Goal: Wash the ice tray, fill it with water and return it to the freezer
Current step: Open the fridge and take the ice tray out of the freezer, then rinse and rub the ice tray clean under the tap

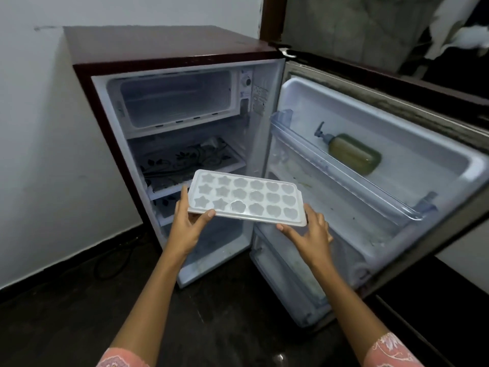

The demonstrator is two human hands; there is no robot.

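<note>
Here, left grip [186, 229] and right grip [311, 234] both clasp the ice tray [246, 198] (roughly level, fridge [169, 46] open).

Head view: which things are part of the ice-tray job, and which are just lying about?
Job: ice tray, held by left hand and right hand; freezer compartment at the fridge's top.
Lying about: green pump bottle on the door shelf; patterned tray inside the fridge; cable on the floor.

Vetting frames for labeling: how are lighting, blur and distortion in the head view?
Head view: dim, flat light, little glare, no hard shadows; wide-angle curves the edges of the fridge and its door; ice tray, left hand and right hand fairly sharp; background top right murky, floor near black.
</note>
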